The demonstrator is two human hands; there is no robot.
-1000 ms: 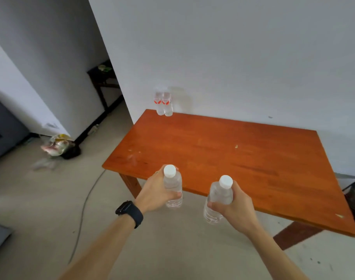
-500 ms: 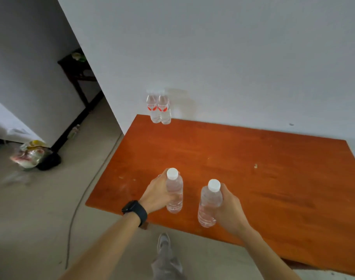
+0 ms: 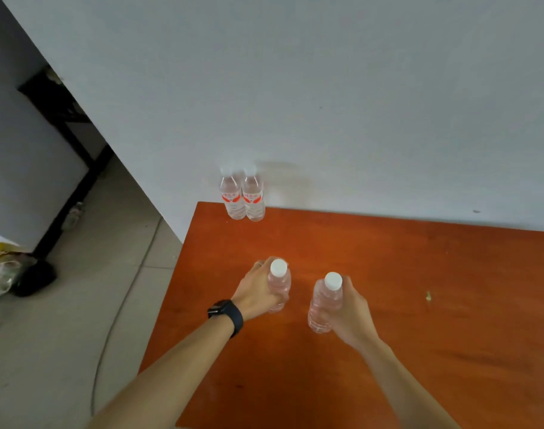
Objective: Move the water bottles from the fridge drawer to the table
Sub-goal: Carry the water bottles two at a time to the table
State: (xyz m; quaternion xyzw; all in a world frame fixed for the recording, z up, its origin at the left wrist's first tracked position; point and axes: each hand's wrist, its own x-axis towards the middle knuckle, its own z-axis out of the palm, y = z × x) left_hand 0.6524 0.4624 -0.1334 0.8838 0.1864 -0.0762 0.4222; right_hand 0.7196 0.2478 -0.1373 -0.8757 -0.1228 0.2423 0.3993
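**Inspector:** Left hand?

**Assistant:** The left hand (image 3: 258, 286) has its fingers wrapped round the left bottle (image 3: 279, 284), which is clear, white-capped and upright over the orange table (image 3: 434, 274). A black watch (image 3: 225, 314) is on that wrist.

**Inspector:** Right hand?

**Assistant:** The right hand (image 3: 348, 308) grips the right bottle (image 3: 321, 308) likewise, near the first but apart from it. I cannot tell whether either base touches the tabletop.

**Inspector:** Other stock?

**Assistant:** Two red-labelled bottles (image 3: 253, 196) stand upright and side by side at the table's far left corner, against the white wall (image 3: 357, 103).
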